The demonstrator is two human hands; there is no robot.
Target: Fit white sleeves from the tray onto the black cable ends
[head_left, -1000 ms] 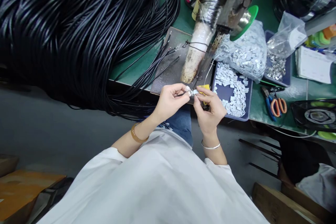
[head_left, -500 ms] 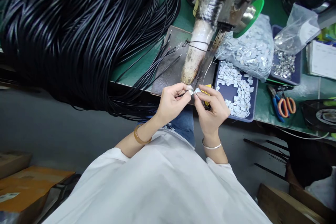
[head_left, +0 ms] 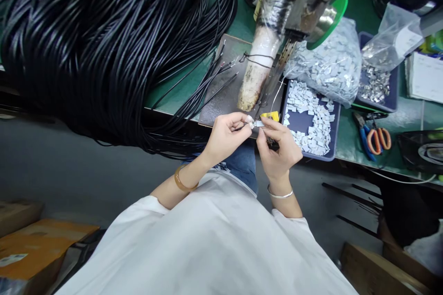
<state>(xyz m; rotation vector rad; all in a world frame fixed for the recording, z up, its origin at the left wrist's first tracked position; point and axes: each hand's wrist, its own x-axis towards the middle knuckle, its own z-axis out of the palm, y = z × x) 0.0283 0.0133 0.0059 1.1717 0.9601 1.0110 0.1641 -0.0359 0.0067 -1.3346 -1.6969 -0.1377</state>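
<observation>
My left hand [head_left: 226, 133] is closed in a pinch, and a thin black cable [head_left: 239, 127] runs into its fingers. White wrapping shows at these fingertips. From the pinch a small grey-white flat piece [head_left: 258, 123] sticks out to the right. My right hand [head_left: 281, 145] pinches that piece's other end between thumb and fingers. How the cable and the piece meet is hidden by the fingertips. Just above both hands hangs the tip of a wrapped tube [head_left: 247, 97], beside a slim metal part with a thin wire [head_left: 278, 94].
A big bundle of black cables [head_left: 104, 46] covers the left of the bench, stripped ends over a metal plate [head_left: 216, 106]. On the right are a blue tray [head_left: 300, 122] of pale pieces, a filled plastic bag [head_left: 328, 64], metal bits [head_left: 375, 85] and orange-handled pliers [head_left: 379, 140].
My right fingers have shifted slightly, and more of the flat piece shows between the hands. A yellow item behind them is more exposed. My left hand stays almost still.
</observation>
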